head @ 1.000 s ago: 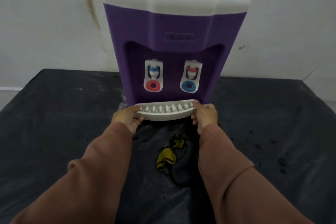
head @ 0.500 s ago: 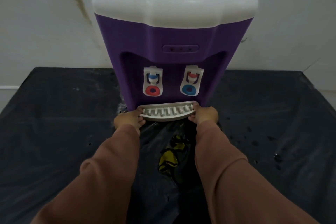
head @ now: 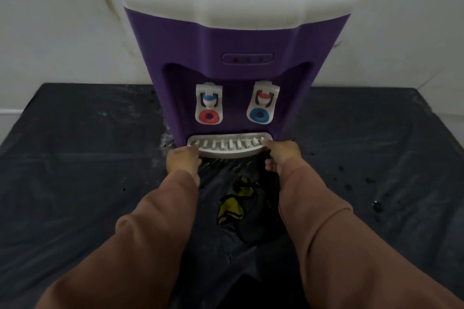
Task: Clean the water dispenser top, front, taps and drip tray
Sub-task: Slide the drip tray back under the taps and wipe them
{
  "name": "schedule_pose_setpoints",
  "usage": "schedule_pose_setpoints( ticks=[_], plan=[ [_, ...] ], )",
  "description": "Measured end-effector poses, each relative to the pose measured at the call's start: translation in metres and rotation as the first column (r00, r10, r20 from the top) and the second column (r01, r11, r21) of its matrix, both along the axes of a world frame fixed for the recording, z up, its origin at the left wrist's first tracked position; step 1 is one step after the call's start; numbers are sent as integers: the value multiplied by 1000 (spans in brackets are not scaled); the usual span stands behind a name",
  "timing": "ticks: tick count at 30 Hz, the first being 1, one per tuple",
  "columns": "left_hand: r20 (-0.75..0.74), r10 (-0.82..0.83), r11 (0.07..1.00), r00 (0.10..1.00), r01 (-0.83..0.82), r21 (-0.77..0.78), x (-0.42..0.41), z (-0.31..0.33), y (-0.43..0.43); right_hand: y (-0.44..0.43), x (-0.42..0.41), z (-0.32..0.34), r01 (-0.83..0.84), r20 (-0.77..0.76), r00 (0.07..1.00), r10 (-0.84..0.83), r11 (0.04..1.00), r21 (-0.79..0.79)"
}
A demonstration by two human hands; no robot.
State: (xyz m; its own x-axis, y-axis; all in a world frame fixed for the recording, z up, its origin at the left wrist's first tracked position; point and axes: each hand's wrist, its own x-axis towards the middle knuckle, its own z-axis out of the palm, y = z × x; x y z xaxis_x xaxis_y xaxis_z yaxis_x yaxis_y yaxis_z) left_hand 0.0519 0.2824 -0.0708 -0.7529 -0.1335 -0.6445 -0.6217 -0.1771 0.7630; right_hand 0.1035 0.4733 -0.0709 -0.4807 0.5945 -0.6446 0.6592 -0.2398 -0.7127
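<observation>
With our left hand [head: 184, 162] and right hand [head: 282, 155] each gripping one end of the drip tray [head: 229, 149] at the near foot of the water dispenser [head: 226, 50], we judge the tray step in hand, next needing an even, level slide.

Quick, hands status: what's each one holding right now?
left hand: grips the left end of the drip tray.
right hand: grips the right end of the drip tray.
</observation>
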Motion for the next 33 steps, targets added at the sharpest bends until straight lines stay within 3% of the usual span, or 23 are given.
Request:
schedule_pose_setpoints(
  ticks=[4, 7, 10, 12, 16, 21, 25, 29, 33],
  plan=[
    [21, -238, 971, 971, 239, -33, 43, 5, 15, -15, 31, 15, -286, 81, 955, 287, 958, -19],
    [43, -478, 870, 877, 479, -114, 64, 2, 20, -31, 55, 26, -601, 194, 795, 575, 791, 115],
    [29, -531, 826, 847, 525, -204, 79, 7, 21, -39, 72, 29, -747, 271, 664, 696, 632, 207],
    [42, -546, 810, 837, 540, -231, 84, 16, 20, -38, 77, 29, -741, 246, 671, 699, 624, 247],
    [37, -645, 730, 763, 629, -268, 89, 38, 17, -31, 81, 48, -622, -20, 770, 638, 758, 196],
    [-103, -722, 672, 684, 659, -337, 98, 79, 17, -26, 83, 88, -621, -244, 714, 657, 754, 214],
    [-284, -640, 768, 714, 596, -232, 105, 115, 18, -26, 83, 126, -626, -369, 637, 676, 734, 264],
    [-373, -514, 853, 772, 504, -133, 106, 139, 19, -34, 88, 157, -681, -386, 544, 745, 660, 316],
    [-405, -359, 932, 841, 343, -114, 101, 152, 13, -37, 88, 168, -671, -509, 557, 656, 717, 191]
  ],
)
